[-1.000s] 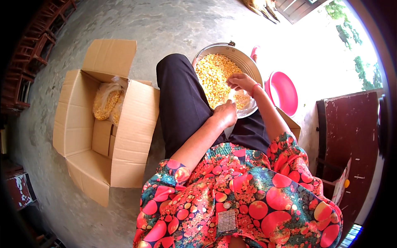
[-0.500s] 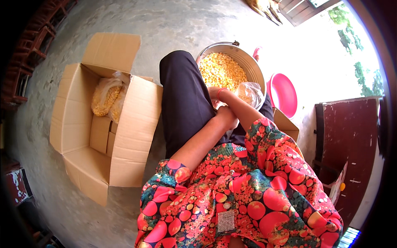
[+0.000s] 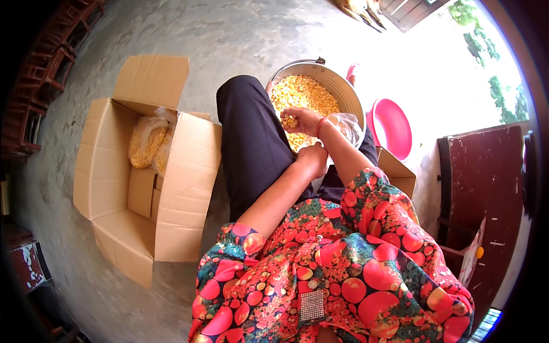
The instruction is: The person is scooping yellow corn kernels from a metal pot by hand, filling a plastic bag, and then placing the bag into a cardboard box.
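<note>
A metal bucket point(image 3: 350, 91) with a wire handle stands between my legs, full of yellow corn kernels point(image 3: 305, 91). My right hand point(image 3: 303, 119), a red bracelet at its wrist, is over the kernels with its fingers curled round some of them. Just below it, at the bucket's near rim, my left hand point(image 3: 313, 159) is closed on a clear plastic bag point(image 3: 347, 127). Part of the bag shows beyond my right wrist; its lower part is hidden by my hands and forearm.
At left, an open cardboard box point(image 3: 186, 188) holds filled bags of corn point(image 3: 147, 144). A pink basin point(image 3: 394, 128) lies right of the bucket, near another cardboard box point(image 3: 397, 171). Dark red furniture point(image 3: 483, 183) stands at far right. An animal point(image 3: 361, 10) lies on the floor at the top.
My right hand has moved up and left, away from my left hand, and now shows kernels in its fingers. The left hand stays low by the rim.
</note>
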